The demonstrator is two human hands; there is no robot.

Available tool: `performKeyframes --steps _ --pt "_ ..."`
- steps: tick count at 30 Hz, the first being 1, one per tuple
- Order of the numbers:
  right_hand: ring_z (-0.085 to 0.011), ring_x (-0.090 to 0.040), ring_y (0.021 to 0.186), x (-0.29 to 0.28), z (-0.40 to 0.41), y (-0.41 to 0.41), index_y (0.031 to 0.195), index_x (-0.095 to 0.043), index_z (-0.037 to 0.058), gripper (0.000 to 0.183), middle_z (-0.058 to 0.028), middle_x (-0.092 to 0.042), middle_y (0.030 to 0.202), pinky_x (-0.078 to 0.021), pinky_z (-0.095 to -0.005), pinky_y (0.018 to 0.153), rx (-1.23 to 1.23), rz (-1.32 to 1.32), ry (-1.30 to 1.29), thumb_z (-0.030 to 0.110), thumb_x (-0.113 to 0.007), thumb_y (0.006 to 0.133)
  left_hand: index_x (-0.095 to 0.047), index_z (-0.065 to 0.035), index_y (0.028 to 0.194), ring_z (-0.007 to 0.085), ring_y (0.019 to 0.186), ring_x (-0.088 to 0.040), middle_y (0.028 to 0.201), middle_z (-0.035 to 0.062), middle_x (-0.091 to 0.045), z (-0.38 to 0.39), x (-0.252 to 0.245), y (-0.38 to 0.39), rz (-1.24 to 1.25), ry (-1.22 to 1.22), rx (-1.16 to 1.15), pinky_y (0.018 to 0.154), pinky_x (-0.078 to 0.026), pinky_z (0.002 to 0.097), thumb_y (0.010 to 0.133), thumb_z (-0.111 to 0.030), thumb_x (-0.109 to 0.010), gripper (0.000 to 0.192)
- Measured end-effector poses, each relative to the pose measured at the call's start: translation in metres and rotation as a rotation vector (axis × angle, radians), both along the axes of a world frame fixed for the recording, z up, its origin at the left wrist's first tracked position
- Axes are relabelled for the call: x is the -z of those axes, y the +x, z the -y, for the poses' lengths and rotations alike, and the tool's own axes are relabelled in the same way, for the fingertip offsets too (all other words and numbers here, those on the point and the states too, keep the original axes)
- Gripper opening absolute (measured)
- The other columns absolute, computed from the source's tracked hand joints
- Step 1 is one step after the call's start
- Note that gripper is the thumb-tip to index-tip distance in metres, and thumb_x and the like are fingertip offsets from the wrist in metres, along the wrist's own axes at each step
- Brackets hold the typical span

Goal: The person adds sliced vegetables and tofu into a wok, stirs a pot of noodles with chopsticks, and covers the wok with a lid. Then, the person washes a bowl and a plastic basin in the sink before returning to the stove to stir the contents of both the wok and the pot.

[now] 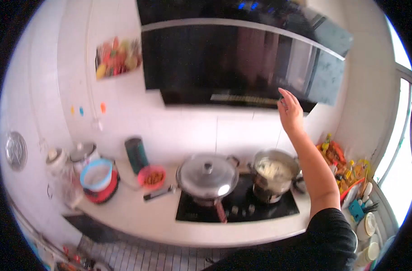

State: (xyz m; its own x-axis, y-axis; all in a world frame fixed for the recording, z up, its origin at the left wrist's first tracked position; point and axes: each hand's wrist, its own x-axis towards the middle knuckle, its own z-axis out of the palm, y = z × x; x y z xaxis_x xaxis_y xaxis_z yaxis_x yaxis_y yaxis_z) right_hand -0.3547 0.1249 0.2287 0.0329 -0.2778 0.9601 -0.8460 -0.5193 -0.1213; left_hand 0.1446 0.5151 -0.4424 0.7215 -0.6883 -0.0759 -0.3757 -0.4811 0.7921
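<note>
My right hand (290,111) is raised on an outstretched arm before the lower edge of a black range hood (206,64). Its fingers are loosely bent and apart, with nothing seen in them; whether a fingertip touches the hood I cannot tell. Below, a black cooktop (238,211) carries a lidded wok with a metal dome lid (206,176) on the left burner. On the right burner stands an uncovered metal pot (273,181) with pale food in cloudy liquid. My left hand is out of view.
Left on the counter (131,216) are a pink bowl (151,178) of brown food, a dark green cylinder (136,154), a black-handled utensil (158,193) and a blue-rimmed bowl (97,174) on a red base. Bottles and packets (341,166) crowd the right corner, beside a window (392,135).
</note>
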Motion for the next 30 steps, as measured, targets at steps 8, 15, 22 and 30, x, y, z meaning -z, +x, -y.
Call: performKeyframes --steps 8,15,22,30 --pt "-0.0356 -0.028 0.129 -0.161 0.025 -0.054 0.135 -0.036 0.0119 0.062 -0.0174 -0.027 0.142 -0.0280 -0.0430 0.105 0.329 -0.200 -0.405 0.025 -0.063 0.081 -0.045 -0.0094 0.087 0.0233 0.078 -0.044 0.084 0.0069 -0.043 0.091 0.013 -0.029 -0.034 0.188 -0.146 0.068 -0.039 0.0400 0.082 -0.034 -0.057 0.029" --pt "-0.0332 -0.008 0.138 -0.212 0.074 -0.027 0.141 -0.027 0.0192 0.069 -0.0155 -0.014 0.148 -0.0139 -0.0536 0.108 0.442 -0.317 -0.445 0.054 -0.047 0.086 -0.035 -0.0161 0.121 0.0283 0.109 -0.039 0.123 0.0080 -0.034 0.128 0.041 -0.068 0.227 0.377 0.126 0.087 -0.036 0.0468 0.084 -0.037 -0.058 0.049" --pt "-0.0291 -0.003 0.139 -0.240 0.075 -0.020 0.143 -0.024 0.0222 0.072 -0.0112 -0.011 0.150 -0.0083 -0.0571 0.108 0.570 -0.359 -0.445 0.062 -0.040 0.084 -0.035 -0.0187 0.137 0.0301 0.124 -0.038 0.141 0.0067 -0.036 0.098 0.072 -0.082 0.198 0.705 0.125 0.084 -0.044 0.0466 0.088 -0.034 -0.057 0.056" --pt "-0.0286 -0.002 0.139 -0.229 0.059 0.008 0.142 -0.025 0.0129 0.078 -0.0130 -0.009 0.150 -0.0078 -0.0574 0.108 0.550 -0.371 -0.470 0.062 -0.043 0.084 -0.038 -0.0171 0.131 0.0306 0.119 -0.040 0.134 0.0077 -0.039 0.113 0.067 -0.066 0.119 0.475 0.141 0.081 -0.044 0.0464 0.086 -0.032 -0.057 0.051"
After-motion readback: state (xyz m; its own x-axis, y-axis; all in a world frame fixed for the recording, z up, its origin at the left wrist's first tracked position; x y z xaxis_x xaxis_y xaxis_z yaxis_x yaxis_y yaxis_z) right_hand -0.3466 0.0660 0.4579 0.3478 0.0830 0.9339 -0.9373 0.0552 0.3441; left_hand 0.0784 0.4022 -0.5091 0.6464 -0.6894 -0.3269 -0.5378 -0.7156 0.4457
